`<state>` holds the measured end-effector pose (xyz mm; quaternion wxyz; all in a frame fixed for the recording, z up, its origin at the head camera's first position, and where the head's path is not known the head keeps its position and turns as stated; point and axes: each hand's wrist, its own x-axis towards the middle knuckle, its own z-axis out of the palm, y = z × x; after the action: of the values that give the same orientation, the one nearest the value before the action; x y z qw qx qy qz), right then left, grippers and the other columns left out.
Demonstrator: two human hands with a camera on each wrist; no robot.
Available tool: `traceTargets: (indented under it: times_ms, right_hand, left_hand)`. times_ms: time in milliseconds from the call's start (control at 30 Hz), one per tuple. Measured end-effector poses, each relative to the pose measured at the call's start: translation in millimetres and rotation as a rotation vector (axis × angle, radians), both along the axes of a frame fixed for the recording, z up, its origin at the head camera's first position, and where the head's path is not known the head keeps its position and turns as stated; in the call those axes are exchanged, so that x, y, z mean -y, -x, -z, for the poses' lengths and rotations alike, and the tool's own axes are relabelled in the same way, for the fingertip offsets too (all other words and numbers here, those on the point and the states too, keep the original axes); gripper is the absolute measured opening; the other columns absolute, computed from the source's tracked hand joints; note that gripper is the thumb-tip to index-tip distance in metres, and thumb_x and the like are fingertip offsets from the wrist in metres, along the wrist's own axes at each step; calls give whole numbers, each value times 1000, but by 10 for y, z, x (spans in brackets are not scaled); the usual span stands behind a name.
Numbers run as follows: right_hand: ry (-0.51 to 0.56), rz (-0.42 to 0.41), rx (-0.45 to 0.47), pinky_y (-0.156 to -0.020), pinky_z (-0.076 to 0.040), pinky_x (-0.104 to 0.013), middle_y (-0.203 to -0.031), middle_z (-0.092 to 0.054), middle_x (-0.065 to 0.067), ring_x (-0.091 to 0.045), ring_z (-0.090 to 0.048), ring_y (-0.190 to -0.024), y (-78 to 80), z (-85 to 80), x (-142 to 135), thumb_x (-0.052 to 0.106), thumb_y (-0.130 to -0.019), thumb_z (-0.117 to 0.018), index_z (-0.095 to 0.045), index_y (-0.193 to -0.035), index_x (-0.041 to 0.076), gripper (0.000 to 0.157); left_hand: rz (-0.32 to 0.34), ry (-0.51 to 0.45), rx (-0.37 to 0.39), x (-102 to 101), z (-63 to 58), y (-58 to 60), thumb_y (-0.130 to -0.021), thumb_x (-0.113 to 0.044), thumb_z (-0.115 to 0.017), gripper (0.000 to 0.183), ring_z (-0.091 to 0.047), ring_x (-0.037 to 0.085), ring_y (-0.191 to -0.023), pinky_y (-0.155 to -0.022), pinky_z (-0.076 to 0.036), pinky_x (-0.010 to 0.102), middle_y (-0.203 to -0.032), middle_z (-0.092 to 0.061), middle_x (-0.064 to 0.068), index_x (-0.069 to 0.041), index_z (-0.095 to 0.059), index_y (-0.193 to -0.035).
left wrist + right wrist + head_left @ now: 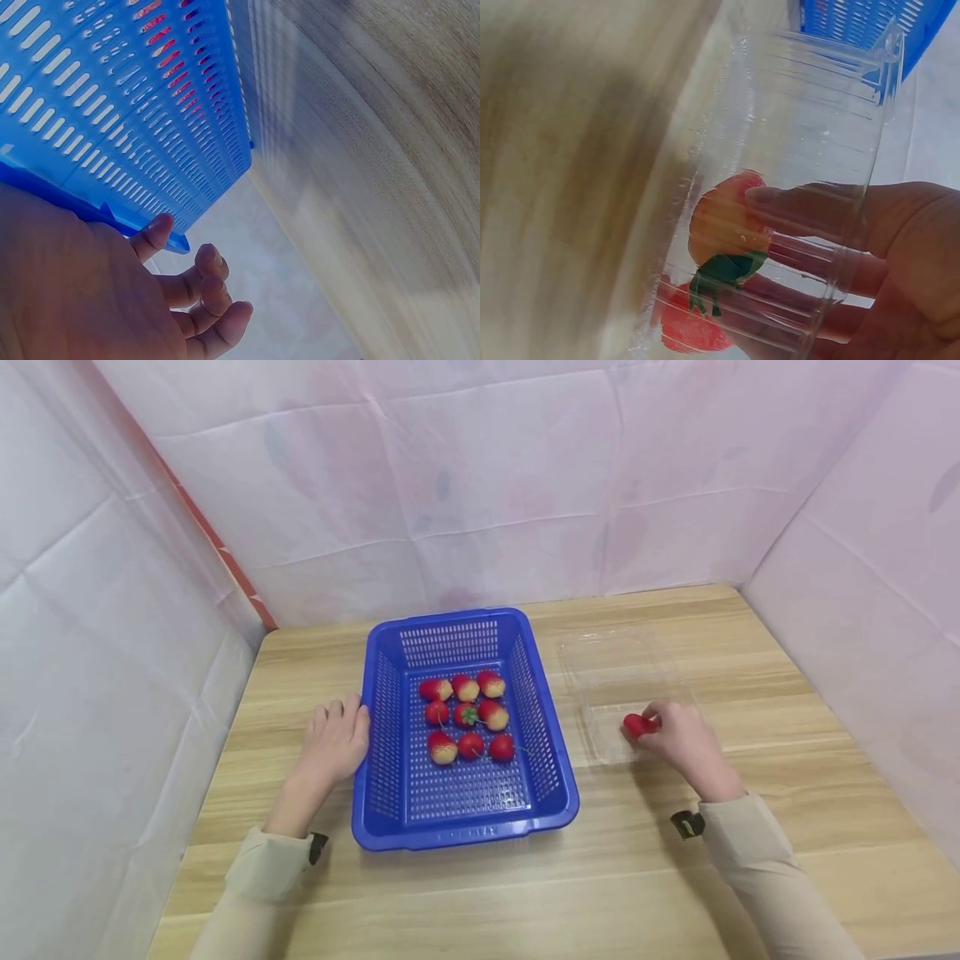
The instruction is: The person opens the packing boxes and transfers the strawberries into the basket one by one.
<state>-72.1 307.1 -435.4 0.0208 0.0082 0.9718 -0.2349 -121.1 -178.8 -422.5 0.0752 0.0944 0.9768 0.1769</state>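
A blue plastic basket point(465, 839) holds rows of red-and-yellow strawberries point(442, 747) and round red fruits with thin stems point(501, 747). My left hand point(335, 739) rests against the basket's left rim; in the left wrist view its thumb touches the rim and the other fingers are loosely bent. To the right, my right hand point(682, 739) reaches into a clear plastic box point(607, 681). Its thumb and fingers pinch a strawberry point(731, 217) with green leaves, seen through the box wall. Another red fruit point(694, 322) shows right below it in the right wrist view.
Everything stands on a wood-grain table point(480, 902). Pale patterned sheets point(487, 485) hang behind it and along both sides. A red strip point(202, 518) runs down the back left corner.
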Motion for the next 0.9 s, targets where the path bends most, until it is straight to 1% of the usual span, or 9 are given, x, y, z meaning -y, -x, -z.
traceTargets:
  times_ms: [100, 267, 433, 567, 667, 767, 900]
  right_hand:
    - [1, -7, -28, -66, -48, -51, -84, -69, -22, -35, -63, -74, 3, -42, -3, 13, -80, -77, -68, -95, -6, 27]
    - [-8, -13, -56, -63, -48, -50, -81, -66, -18, -34, -60, -71, 22, -139, 12, 6, -78, -74, -68, -95, -6, 21]
    - [-7, -2, -68, -61, -48, -50, -83, -66, -20, -35, -60, -71, 78, -253, 49, 4, -79, -72, -67, -100, -6, 24]
    - [-23, -11, -131, -62, -46, -51, -82, -65, -19, -35, -58, -70, 149, -356, 89, 1, -78, -72, -67, -99, -7, 23]
    - [-38, -34, -172, -63, -45, -50, -79, -64, -19, -35, -57, -70, 206, -448, 133, 0, -78, -71, -67, -98, -8, 22]
    - [-34, -51, -179, -63, -44, -48, -78, -63, -18, -33, -56, -69, 262, -546, 196, 1, -80, -69, -67, -97, -8, 20]
    - [-28, -68, -158, -64, -45, -47, -81, -62, -17, -32, -56, -71, 325, -681, 314, 6, -86, -68, -66, -99, -7, 18]
  left_hand:
    - [0, 0, 4, 0, -1, 1, -107, -38, -13, 42, -37, 35, -89, -71, -30, 41, -97, -43, 16, -7, -39, -117]
    - [-2, 0, 11, 0, -3, 6, -107, -38, -13, 42, -36, 35, -90, -71, -30, 41, -98, -43, 16, -7, -38, -117]
    - [3, -1, 6, -4, -10, 8, -107, -38, -13, 41, -36, 35, -90, -71, -30, 41, -96, -43, 16, -6, -38, -116]
    - [3, -3, 3, -2, -14, 2, -107, -37, -13, 41, -36, 36, -89, -71, -30, 41, -96, -43, 16, -6, -38, -115]
    - [3, -4, 3, -2, -17, 0, -107, -38, -13, 41, -37, 36, -89, -71, -30, 41, -96, -43, 16, -7, -38, -116]
    - [2, -2, 5, -1, -16, 4, -107, -38, -12, 42, -37, 36, -89, -71, -30, 41, -97, -43, 16, -7, -38, -117]
    - [4, 1, 5, -5, -7, 9, -107, -38, -12, 42, -37, 35, -89, -71, -30, 41, -97, -43, 16, -7, -38, -117]
